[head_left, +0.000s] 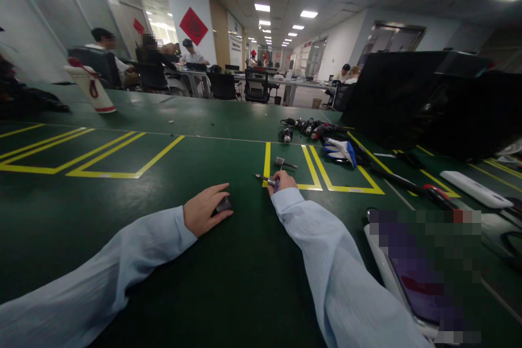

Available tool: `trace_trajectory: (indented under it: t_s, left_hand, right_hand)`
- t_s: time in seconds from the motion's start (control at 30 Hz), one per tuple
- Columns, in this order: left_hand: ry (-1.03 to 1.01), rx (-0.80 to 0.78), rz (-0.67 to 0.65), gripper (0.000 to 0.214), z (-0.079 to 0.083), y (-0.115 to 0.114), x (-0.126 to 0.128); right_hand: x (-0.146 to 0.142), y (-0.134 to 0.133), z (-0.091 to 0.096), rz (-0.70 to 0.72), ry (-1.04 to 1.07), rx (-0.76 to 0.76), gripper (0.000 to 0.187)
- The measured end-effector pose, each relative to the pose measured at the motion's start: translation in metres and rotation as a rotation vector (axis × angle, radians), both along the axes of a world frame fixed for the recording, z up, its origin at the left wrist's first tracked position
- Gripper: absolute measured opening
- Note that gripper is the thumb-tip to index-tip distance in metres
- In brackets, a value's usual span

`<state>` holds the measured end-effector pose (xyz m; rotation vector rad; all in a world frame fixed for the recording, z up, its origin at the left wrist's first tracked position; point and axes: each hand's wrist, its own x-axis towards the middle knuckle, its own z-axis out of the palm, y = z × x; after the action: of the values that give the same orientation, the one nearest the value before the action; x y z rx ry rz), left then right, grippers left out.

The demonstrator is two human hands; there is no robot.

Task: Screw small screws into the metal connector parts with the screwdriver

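Note:
My left hand (206, 210) rests low over the green table, its thumb and fingers curved around a small dark block (223, 205). To the right, my right hand (282, 180) is closed on a slim screwdriver-like tool (269, 179). Its thin metal tip points left, a bit of purple shows by the fingers, and the rest is hidden in the hand. Just beyond that hand lies a short metal cylinder with a thin shaft (285, 162), inside a yellow-taped outline (267, 155).
Dark round parts with cables (287, 135) and a white-and-blue glove (340, 151) lie farther back. At right are a phone (420, 283), a white bar-shaped device (475, 189) and large black equipment (399, 98). A white cup (93, 89) stands far left. People sit at desks beyond.

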<state>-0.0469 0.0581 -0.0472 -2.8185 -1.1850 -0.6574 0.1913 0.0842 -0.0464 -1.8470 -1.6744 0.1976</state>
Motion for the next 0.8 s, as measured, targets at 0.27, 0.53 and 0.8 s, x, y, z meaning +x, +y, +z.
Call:
trace_trajectory:
  t_s: [0.27,0.53,0.8]
  left_hand:
    - [-0.153,-0.087,-0.024,0.02,0.008,0.007,0.007]
    - [-0.312,-0.147,-0.019,0.017,0.008,0.024,0.016]
    - [-0.249,-0.081,-0.038,0.021,0.002,0.045,0.032]
  right_hand:
    - [-0.01,-0.018,0.003,0.151,0.481,0.425,0.025]
    - [-0.033,-0.027,0.005,0.643,1.445,-0.126,0.04]
    - [-0.051,-0.045,0.004,0.623,1.25,0.013,0.012]
